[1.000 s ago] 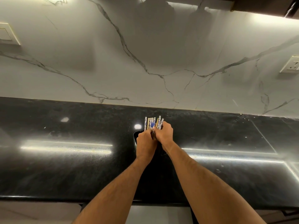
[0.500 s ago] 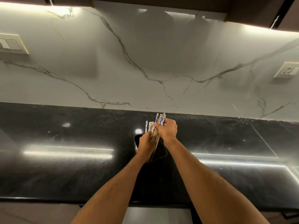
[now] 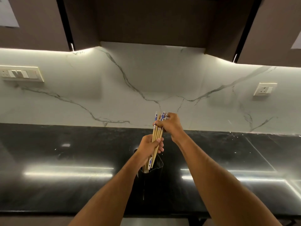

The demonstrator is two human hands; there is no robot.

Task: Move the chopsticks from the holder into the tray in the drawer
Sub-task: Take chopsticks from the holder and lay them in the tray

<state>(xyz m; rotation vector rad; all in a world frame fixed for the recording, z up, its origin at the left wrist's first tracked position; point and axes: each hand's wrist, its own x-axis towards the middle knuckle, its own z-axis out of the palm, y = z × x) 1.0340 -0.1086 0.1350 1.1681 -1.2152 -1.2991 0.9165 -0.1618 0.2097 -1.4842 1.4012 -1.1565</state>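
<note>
A bundle of wooden chopsticks (image 3: 157, 133) with blue-and-white patterned tops is lifted most of the way out of a black holder (image 3: 158, 163) standing on the dark countertop. My right hand (image 3: 171, 124) grips the bundle near its patterned tops. My left hand (image 3: 149, 147) grips the same bundle lower down, just above the holder's mouth. The lower tips of the chopsticks still reach into the holder. A few other chopsticks remain inside the holder. The drawer and tray are out of view.
The black polished countertop (image 3: 65, 176) runs left to right, with a marble backsplash (image 3: 114, 95) behind it. Dark wall cabinets (image 3: 146, 22) hang overhead. A switch plate (image 3: 21, 74) is on the left wall and a socket (image 3: 264, 89) on the right.
Both hands have risen, drawing the chopstick bundle upward out of the holder. The camera has tilted up, bringing the upper cabinets into view.
</note>
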